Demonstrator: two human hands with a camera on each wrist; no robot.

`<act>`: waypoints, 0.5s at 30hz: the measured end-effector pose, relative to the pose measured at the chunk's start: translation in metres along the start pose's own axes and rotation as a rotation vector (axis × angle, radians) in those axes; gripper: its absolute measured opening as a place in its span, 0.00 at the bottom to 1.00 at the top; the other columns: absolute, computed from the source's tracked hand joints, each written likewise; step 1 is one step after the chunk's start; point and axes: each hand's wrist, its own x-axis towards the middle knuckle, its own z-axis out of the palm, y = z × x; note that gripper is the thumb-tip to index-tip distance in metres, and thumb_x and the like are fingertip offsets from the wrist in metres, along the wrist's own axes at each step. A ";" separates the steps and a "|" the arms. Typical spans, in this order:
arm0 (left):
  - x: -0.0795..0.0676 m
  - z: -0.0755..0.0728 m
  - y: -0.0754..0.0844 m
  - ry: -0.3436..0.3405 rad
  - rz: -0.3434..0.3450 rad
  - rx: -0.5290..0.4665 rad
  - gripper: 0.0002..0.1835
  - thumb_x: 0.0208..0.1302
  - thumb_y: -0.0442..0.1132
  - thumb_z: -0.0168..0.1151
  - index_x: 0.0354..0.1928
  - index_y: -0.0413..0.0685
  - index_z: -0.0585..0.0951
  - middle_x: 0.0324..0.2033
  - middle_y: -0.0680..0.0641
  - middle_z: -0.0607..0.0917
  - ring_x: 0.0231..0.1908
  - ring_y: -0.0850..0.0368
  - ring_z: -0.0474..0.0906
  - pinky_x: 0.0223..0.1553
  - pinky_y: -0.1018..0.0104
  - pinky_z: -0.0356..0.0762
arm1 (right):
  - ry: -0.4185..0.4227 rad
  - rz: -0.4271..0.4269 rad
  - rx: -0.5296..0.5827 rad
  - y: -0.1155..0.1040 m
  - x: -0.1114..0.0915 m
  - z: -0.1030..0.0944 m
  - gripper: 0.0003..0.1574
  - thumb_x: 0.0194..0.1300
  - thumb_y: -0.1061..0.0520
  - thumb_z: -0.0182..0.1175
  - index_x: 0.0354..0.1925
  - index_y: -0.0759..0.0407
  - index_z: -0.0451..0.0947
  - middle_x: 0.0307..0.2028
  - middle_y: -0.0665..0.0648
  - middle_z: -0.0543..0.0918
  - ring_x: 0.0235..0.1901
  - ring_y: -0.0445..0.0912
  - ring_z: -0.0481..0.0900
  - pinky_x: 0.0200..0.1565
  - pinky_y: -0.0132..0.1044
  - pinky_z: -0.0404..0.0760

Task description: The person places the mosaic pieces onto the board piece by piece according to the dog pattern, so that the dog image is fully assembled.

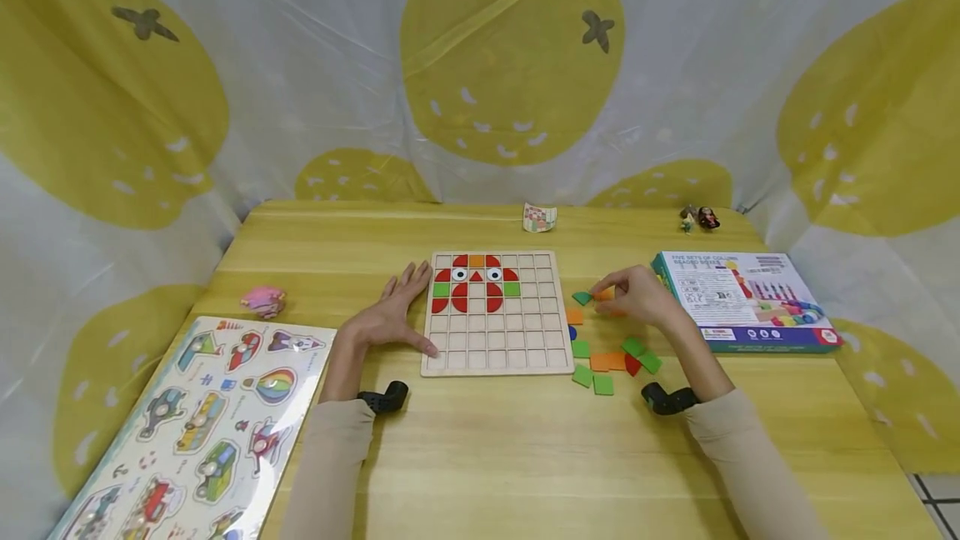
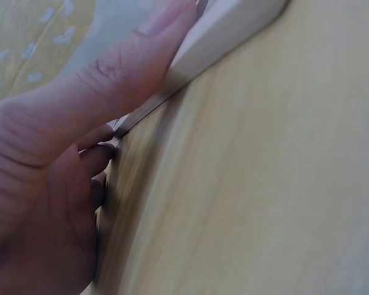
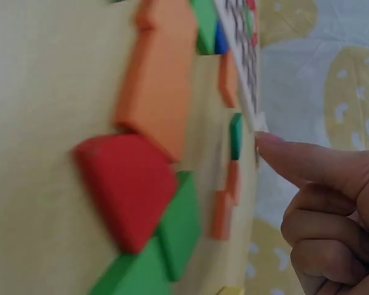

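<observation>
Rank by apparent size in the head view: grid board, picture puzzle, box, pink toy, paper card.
1. Picture puzzle, cut off by the frame's edge
2. Grid board
3. Box
4. Pink toy and paper card: too alike to rank

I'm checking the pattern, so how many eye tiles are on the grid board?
2: one eye tile left of the red triangle, another right of it. None look hidden.

Even light fills the head view, while the right wrist view blurs the red piece (image 3: 128,187).
</observation>
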 end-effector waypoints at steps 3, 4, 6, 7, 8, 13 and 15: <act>0.001 -0.001 0.000 0.003 0.004 -0.003 0.76 0.31 0.56 0.82 0.77 0.50 0.39 0.77 0.48 0.35 0.76 0.47 0.23 0.75 0.44 0.23 | -0.025 -0.012 0.014 0.007 -0.005 0.003 0.16 0.55 0.59 0.70 0.44 0.61 0.86 0.14 0.48 0.62 0.17 0.42 0.55 0.21 0.31 0.55; 0.001 -0.001 0.000 0.004 0.007 -0.005 0.76 0.31 0.56 0.82 0.77 0.49 0.39 0.77 0.47 0.35 0.76 0.47 0.23 0.75 0.43 0.23 | -0.043 -0.019 0.023 0.008 -0.006 0.004 0.16 0.55 0.59 0.70 0.44 0.61 0.86 0.14 0.49 0.62 0.17 0.42 0.55 0.21 0.31 0.56; 0.001 -0.001 0.001 0.004 0.013 -0.001 0.76 0.31 0.56 0.82 0.77 0.48 0.39 0.77 0.47 0.35 0.76 0.46 0.23 0.75 0.43 0.23 | -0.083 -0.018 0.054 0.010 -0.010 0.007 0.16 0.54 0.58 0.71 0.43 0.60 0.86 0.16 0.48 0.66 0.17 0.42 0.55 0.21 0.30 0.56; 0.001 0.000 0.001 0.002 0.012 -0.002 0.76 0.32 0.56 0.82 0.77 0.48 0.39 0.77 0.47 0.35 0.76 0.46 0.23 0.75 0.43 0.23 | -0.103 -0.017 0.065 0.010 -0.012 0.008 0.16 0.54 0.58 0.71 0.43 0.60 0.86 0.17 0.48 0.70 0.18 0.41 0.55 0.21 0.30 0.56; 0.001 0.000 0.001 0.000 0.012 -0.003 0.76 0.32 0.56 0.82 0.77 0.48 0.39 0.77 0.46 0.35 0.76 0.45 0.23 0.75 0.42 0.23 | -0.125 -0.008 0.076 0.010 -0.016 0.008 0.15 0.54 0.58 0.72 0.42 0.59 0.86 0.18 0.50 0.72 0.17 0.41 0.56 0.21 0.30 0.57; 0.001 0.002 0.001 0.000 -0.006 -0.013 0.76 0.31 0.56 0.82 0.77 0.51 0.39 0.77 0.49 0.34 0.76 0.48 0.22 0.75 0.43 0.23 | -0.202 0.038 0.078 0.019 -0.044 -0.001 0.18 0.52 0.55 0.73 0.43 0.58 0.86 0.18 0.51 0.70 0.18 0.40 0.58 0.20 0.29 0.57; 0.001 0.002 0.001 0.001 -0.010 -0.011 0.76 0.31 0.56 0.82 0.77 0.52 0.39 0.77 0.50 0.34 0.76 0.49 0.22 0.75 0.44 0.24 | -0.205 0.067 0.069 0.026 -0.057 -0.004 0.22 0.50 0.54 0.74 0.45 0.58 0.85 0.17 0.50 0.66 0.18 0.40 0.58 0.19 0.30 0.56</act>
